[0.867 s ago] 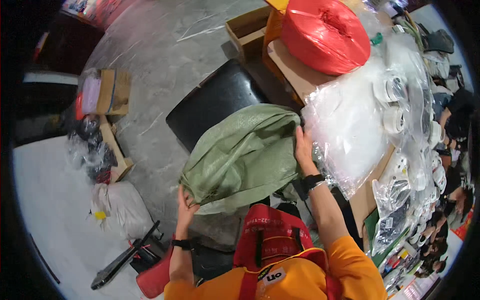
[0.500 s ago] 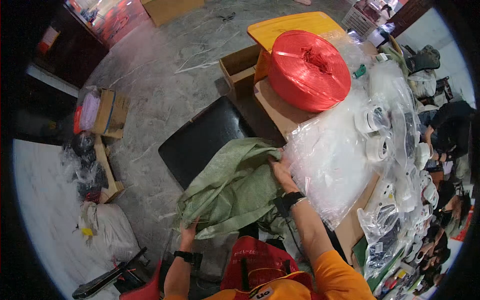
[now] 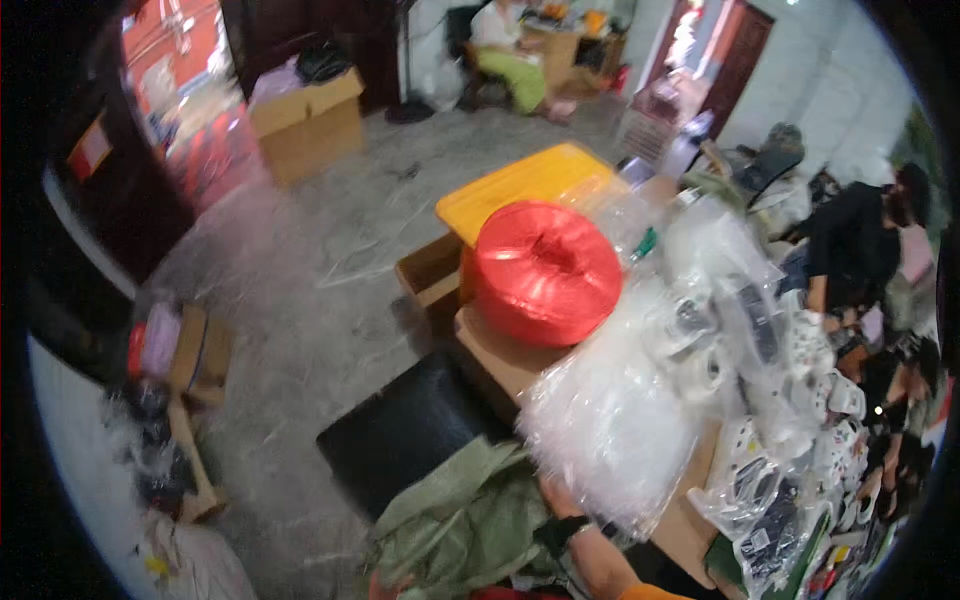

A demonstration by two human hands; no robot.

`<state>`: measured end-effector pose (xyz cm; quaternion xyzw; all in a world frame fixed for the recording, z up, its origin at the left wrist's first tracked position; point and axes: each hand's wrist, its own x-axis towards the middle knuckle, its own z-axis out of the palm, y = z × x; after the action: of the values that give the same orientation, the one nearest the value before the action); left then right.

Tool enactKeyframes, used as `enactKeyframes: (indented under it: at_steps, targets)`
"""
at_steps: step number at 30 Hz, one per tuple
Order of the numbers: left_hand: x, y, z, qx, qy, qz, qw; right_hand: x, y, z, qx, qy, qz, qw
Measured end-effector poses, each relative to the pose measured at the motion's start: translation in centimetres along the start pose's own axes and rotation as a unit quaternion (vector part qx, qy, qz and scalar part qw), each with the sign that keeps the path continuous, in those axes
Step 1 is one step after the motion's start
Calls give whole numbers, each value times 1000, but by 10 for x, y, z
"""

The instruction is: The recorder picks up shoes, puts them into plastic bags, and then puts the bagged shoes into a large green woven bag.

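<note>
A green woven sack (image 3: 465, 520) hangs crumpled between my two hands at the bottom of the view. My right hand (image 3: 560, 497) is closed on its right edge, beside a stack of clear plastic bags (image 3: 610, 440); a dark band circles that wrist. Only a sliver of my left hand (image 3: 388, 586) shows at the lower edge, against the sack's lower left corner, its fingers mostly hidden in the fabric. Just beyond the sack is a black-topped stool (image 3: 405, 430), partly covered by it.
A big red roll of plastic twine (image 3: 548, 270) sits by a yellow board (image 3: 530, 190). Bagged clogs (image 3: 760, 470) crowd the table's right side, where a person in black (image 3: 850, 245) works. Cardboard boxes (image 3: 310, 125) stand on the floor; another person (image 3: 510, 60) sits far back.
The view has tilted up, bringing in the far room and shifting the sack and my hands lower in the picture. Both hands stay at the sack; less of my left hand shows.
</note>
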<state>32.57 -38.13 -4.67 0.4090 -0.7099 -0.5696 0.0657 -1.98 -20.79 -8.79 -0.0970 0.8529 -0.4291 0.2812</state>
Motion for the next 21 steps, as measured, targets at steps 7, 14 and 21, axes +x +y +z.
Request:
enactKeyframes:
  at_steps: [7, 14, 21]
  targets:
    - [46, 58, -83, 28, -128, -242, 961, -45, -36, -37, 152, -192, -44, 969]
    - [94, 241, -31, -3, -402, -107, 909, -147, -80, 16, -219, -39, -442, 869]
    - [139, 181, 70, 500, -282, 43, 818, -154, 38, 37, -498, -464, -221, 698]
